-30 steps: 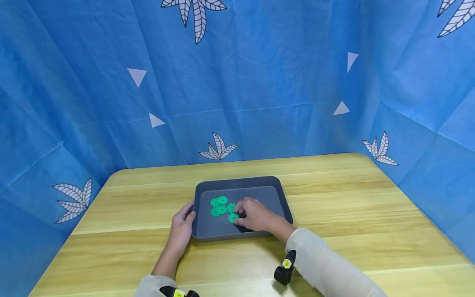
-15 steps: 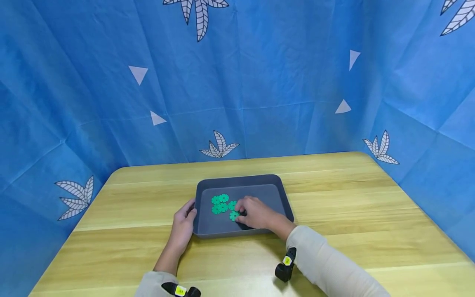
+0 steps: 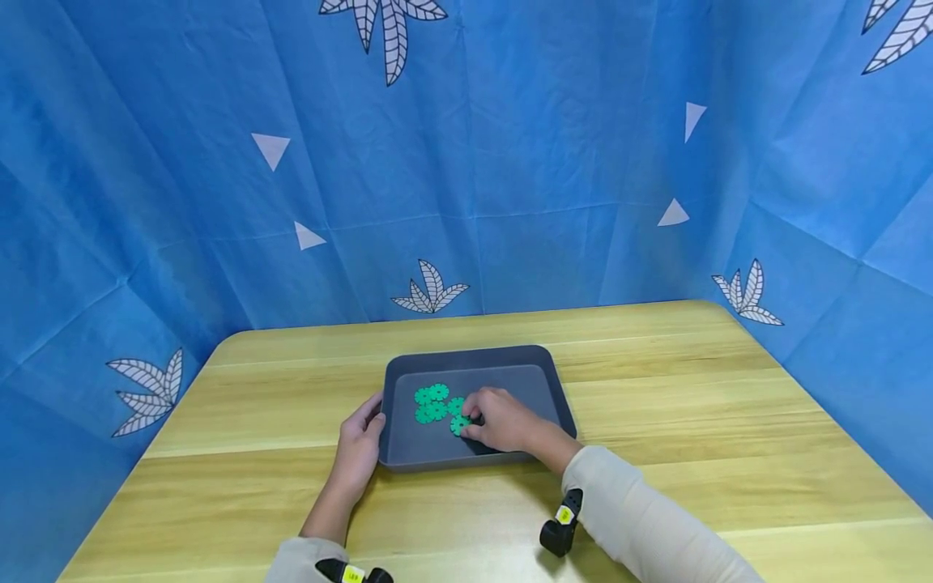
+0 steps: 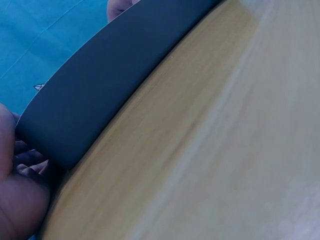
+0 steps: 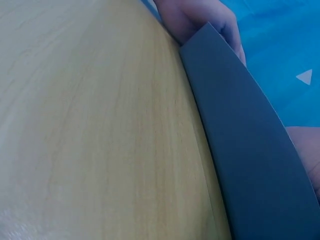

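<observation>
A dark grey tray (image 3: 408,453) lies on the wooden table, with several flat green notched discs (image 3: 432,405) in its left half. My left hand (image 3: 357,445) holds the tray's left side; in the left wrist view the fingers (image 4: 30,165) lie at its near corner. My right hand (image 3: 503,421) reaches over the near wall, thumb and forefinger pinching the right edge of the nearest green disc (image 3: 459,425). Another green disc (image 3: 455,406) lies just behind that one. In the right wrist view the tray wall hides most of the right hand (image 5: 306,150).
The tray's near wall (image 5: 245,135) stands up between the right wrist and the discs. Wooden tabletop (image 3: 656,389) surrounds the tray. Behind the table hangs a blue curtain (image 3: 539,162) with white leaf prints.
The picture shifts slightly as the head moves. Both hands, the tray and the discs keep practically the same places.
</observation>
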A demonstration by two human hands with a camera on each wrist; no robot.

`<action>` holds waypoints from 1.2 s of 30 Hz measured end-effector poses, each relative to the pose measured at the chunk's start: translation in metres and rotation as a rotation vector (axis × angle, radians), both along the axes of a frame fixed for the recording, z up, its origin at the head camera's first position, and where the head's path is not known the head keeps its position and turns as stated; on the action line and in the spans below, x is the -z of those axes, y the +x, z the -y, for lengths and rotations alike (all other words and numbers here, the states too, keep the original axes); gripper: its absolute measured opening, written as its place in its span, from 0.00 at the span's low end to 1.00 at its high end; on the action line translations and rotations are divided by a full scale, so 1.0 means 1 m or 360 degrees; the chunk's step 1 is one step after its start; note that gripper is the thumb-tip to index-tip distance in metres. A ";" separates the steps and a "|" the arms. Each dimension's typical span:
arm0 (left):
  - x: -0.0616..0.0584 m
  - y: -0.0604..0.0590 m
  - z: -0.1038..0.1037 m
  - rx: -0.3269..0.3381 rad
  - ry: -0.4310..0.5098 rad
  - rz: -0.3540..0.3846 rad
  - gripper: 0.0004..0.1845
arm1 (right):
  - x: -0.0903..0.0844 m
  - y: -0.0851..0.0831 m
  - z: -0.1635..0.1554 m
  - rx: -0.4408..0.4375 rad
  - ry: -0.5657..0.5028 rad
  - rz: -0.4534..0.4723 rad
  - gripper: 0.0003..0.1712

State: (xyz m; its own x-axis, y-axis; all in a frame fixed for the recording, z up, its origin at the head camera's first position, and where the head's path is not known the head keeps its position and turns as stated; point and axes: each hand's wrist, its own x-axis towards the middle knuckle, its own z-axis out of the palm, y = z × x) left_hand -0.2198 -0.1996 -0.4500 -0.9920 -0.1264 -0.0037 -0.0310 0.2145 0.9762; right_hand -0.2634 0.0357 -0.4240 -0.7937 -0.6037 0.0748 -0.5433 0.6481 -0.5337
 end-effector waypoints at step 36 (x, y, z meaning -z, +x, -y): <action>0.002 -0.001 0.002 0.0043 0.0019 -0.0050 0.23 | -0.023 0.037 -0.025 -0.0019 -0.0176 -0.0067 0.13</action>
State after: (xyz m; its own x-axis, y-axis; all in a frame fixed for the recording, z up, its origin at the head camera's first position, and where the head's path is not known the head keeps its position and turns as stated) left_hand -0.2209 -0.2011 -0.4524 -0.9947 -0.0994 0.0262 0.0054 0.2033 0.9791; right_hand -0.2261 0.0604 -0.4007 -0.7810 -0.5996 0.1745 -0.5743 0.5799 -0.5779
